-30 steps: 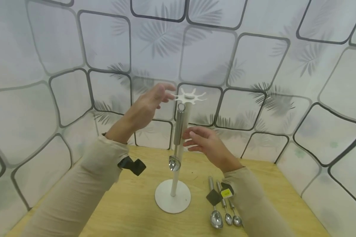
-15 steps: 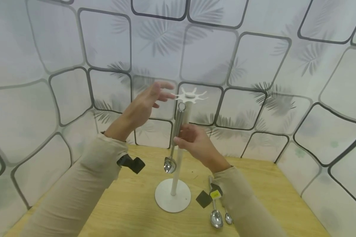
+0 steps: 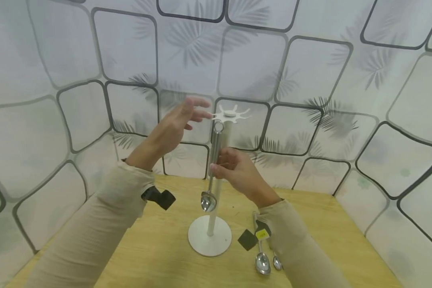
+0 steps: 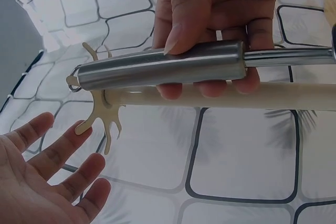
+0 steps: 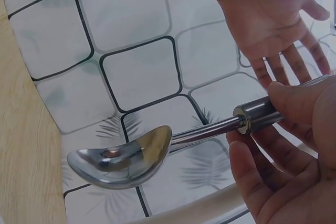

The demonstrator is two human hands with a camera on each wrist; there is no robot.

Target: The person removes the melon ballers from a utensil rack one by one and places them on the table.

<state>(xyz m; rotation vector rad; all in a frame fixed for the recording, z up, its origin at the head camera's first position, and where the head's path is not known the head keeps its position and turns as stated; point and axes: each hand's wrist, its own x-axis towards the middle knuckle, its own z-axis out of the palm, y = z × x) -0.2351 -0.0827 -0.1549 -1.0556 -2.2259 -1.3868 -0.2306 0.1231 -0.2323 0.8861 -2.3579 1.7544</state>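
Note:
A steel ice cream scoop hangs bowl down beside the post of a white stand. The ring at its handle end is around one prong of the stand's top. My right hand pinches the lower handle between thumb and fingers; its thumb lies on the handle in the left wrist view. In the right wrist view the scoop's bowl shows well away from the fingers. My left hand is beside the stand's top, fingers spread and straight, one fingertip right at a prong.
A large steel spoon and a smaller spoon lie on the wooden table at the right, partly hidden by my right sleeve. A patterned curtain surrounds the table at the back and sides.
My right hand has moved from beside the post with loose fingers to pinching the scoop's handle. The scoop's bowl has shifted slightly left. My left hand has hardly moved.

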